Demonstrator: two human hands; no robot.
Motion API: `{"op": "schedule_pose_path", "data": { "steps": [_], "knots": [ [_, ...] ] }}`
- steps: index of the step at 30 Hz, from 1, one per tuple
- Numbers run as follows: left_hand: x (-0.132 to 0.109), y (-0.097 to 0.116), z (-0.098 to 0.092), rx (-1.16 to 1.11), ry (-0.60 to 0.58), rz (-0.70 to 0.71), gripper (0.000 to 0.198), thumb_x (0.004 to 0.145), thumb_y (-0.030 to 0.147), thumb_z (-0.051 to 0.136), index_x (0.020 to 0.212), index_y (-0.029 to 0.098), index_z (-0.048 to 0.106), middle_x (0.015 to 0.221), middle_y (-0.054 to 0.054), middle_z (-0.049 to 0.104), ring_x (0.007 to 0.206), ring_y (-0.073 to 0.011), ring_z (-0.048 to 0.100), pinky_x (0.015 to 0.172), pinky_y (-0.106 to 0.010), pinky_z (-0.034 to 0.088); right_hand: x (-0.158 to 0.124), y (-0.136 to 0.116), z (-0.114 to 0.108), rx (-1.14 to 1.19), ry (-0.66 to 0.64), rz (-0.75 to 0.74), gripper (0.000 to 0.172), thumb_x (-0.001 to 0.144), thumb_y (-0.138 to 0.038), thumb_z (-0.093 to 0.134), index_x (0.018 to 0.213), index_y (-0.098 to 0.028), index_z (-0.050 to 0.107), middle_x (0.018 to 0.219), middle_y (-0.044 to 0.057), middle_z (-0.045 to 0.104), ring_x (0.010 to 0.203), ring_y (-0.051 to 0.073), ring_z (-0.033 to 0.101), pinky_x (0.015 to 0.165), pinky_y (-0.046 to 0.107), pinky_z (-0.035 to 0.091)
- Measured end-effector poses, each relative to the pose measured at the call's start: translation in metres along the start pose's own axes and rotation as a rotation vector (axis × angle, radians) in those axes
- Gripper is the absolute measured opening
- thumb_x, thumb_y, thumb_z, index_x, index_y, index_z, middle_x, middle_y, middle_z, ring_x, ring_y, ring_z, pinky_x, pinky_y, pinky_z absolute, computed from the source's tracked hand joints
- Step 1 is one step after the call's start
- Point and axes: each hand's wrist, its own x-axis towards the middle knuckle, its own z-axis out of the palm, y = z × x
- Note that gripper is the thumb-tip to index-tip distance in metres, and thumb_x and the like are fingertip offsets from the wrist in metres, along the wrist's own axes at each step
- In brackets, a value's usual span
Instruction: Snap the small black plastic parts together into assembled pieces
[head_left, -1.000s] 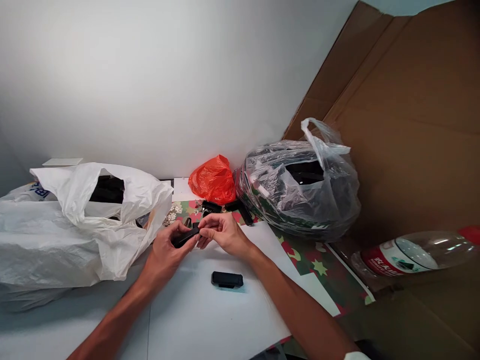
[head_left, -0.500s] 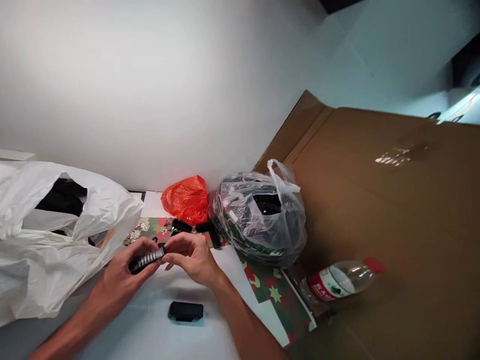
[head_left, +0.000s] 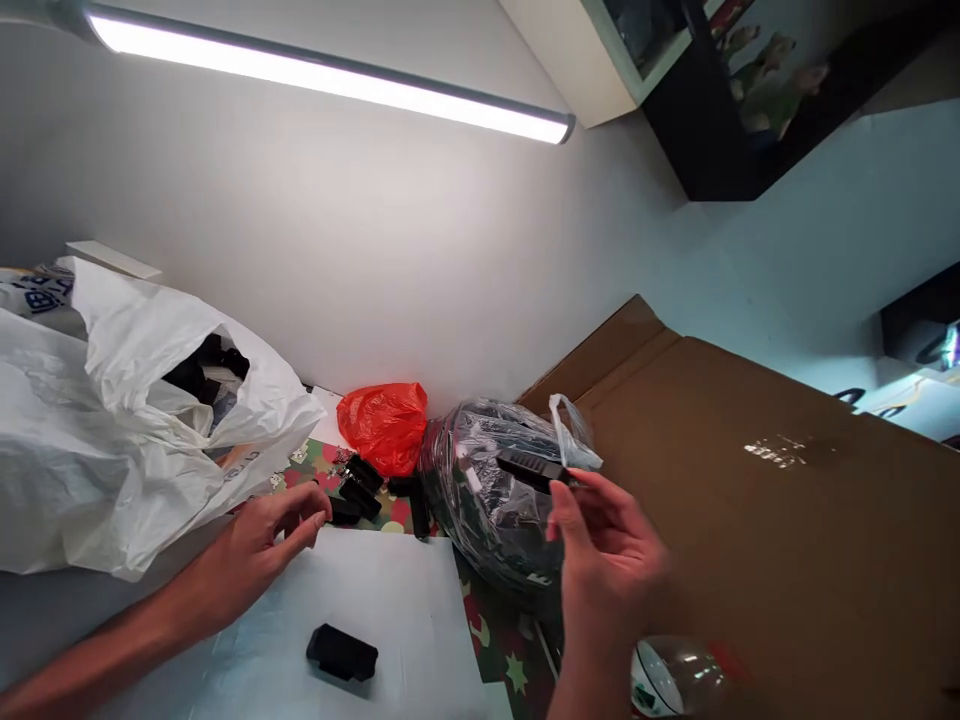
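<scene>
In my right hand [head_left: 607, 545], a small black rectangular plastic part with a row of slots [head_left: 532, 467] is pinched by one end between thumb and fingers. It is raised in front of the clear plastic bag. My left hand [head_left: 281, 528] hovers over the left edge of the white sheet, its fingers loosely curled, with nothing visible in them. A second black block-shaped part [head_left: 342, 653] lies on the white sheet [head_left: 405, 600], apart from both hands. Several black pieces [head_left: 360, 487] lie just beyond my left hand; their exact kind is unclear.
A white plastic bag [head_left: 150, 440] holding dark items stands at the left. Behind the sheet are a red bag [head_left: 384, 425] and a clear, filled bag [head_left: 487, 520]. A cardboard panel [head_left: 750, 540] and a bottle [head_left: 682, 675] are at the right. A lit tube lamp [head_left: 330, 78] hangs above.
My hands have separated. The right hand has carried the slotted black part up and right, out of my left hand. My view has tilted upward, bringing the lamp into sight.
</scene>
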Motion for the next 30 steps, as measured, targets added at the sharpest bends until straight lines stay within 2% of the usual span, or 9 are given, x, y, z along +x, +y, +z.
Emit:
{"op": "schedule_pose_path", "data": {
  "steps": [4,8,13,16,20,22,25,28,30],
  "knots": [
    [-0.004,0.002,0.0,0.031,-0.085,-0.01,0.043,0.103,0.059,0.045,0.094,0.024,0.067,0.09,-0.001,0.067,0.078,-0.0169,0.057,0.066,-0.025,0.044,0.025,0.011,-0.013,-0.211,0.058,-0.056,0.045,0.078,-0.055,0.087,0.095,-0.015,0.08,0.07,0.004,0.07,0.056,0.016,0.064,0.055,0.027,0.056],
    [-0.012,0.002,0.002,0.093,-0.19,0.026,0.033,0.101,0.053,0.052,0.105,0.026,0.071,0.095,-0.002,0.069,0.082,-0.0187,0.062,0.07,-0.026,0.048,0.034,0.027,-0.012,-0.341,-0.032,-0.089,0.05,0.08,-0.063,0.081,0.091,-0.014,0.08,0.066,0.006,0.069,0.056,0.019,0.064,0.058,0.03,0.057],
    [-0.021,-0.001,0.004,0.18,-0.235,0.245,0.033,0.092,0.048,0.069,0.119,0.029,0.076,0.116,-0.008,0.072,0.101,-0.0263,0.067,0.084,-0.032,0.052,0.038,0.046,-0.008,-0.469,-0.263,-0.094,0.056,0.081,-0.071,0.073,0.08,-0.015,0.077,0.061,0.006,0.067,0.052,0.019,0.06,0.053,0.031,0.051],
    [-0.022,0.003,0.004,0.25,-0.31,0.255,0.036,0.09,0.047,0.074,0.122,0.03,0.076,0.119,-0.008,0.072,0.107,-0.029,0.067,0.088,-0.034,0.051,0.043,0.059,-0.009,-0.525,-0.36,-0.072,0.06,0.082,-0.076,0.067,0.074,-0.017,0.075,0.057,0.006,0.066,0.048,0.019,0.056,0.049,0.031,0.045],
    [-0.022,0.011,0.004,0.331,-0.385,0.218,0.039,0.085,0.043,0.083,0.121,0.03,0.076,0.121,-0.006,0.072,0.11,-0.0295,0.066,0.09,-0.035,0.049,0.05,0.077,-0.012,-0.641,-0.38,-0.094,0.064,0.086,-0.077,0.057,0.079,-0.018,0.081,0.061,0.01,0.071,0.048,0.022,0.057,0.051,0.033,0.042],
    [-0.022,0.012,0.004,0.366,-0.407,0.225,0.045,0.077,0.043,0.091,0.118,0.029,0.076,0.121,-0.005,0.071,0.109,-0.0298,0.066,0.088,-0.035,0.049,0.05,0.078,-0.012,-0.65,-0.351,-0.113,0.065,0.089,-0.075,0.056,0.083,-0.016,0.083,0.064,0.012,0.073,0.051,0.024,0.061,0.052,0.034,0.044],
    [-0.023,0.007,0.006,0.408,-0.425,0.269,0.04,0.072,0.037,0.095,0.106,0.028,0.076,0.115,-0.003,0.07,0.105,-0.0284,0.064,0.085,-0.034,0.048,0.04,0.065,-0.013,-0.605,-0.173,-0.197,0.06,0.096,-0.067,0.056,0.089,-0.013,0.083,0.072,0.014,0.076,0.058,0.025,0.068,0.059,0.035,0.052],
    [-0.024,0.0,0.008,0.406,-0.423,0.327,0.02,0.081,0.026,0.088,0.094,0.027,0.074,0.108,-0.001,0.069,0.103,-0.0249,0.063,0.096,-0.035,0.045,0.016,0.04,-0.013,-0.597,0.038,-0.337,0.047,0.098,-0.055,0.064,0.089,-0.014,0.083,0.076,0.014,0.078,0.063,0.025,0.072,0.066,0.035,0.056],
    [-0.024,-0.003,0.009,0.375,-0.418,0.34,0.01,0.086,0.021,0.081,0.087,0.025,0.072,0.104,-0.001,0.068,0.099,-0.0227,0.063,0.093,-0.033,0.044,-0.009,0.025,-0.013,-0.568,0.105,-0.404,0.037,0.097,-0.049,0.069,0.087,-0.016,0.083,0.07,0.01,0.076,0.055,0.021,0.068,0.06,0.032,0.054]
  ]
}}
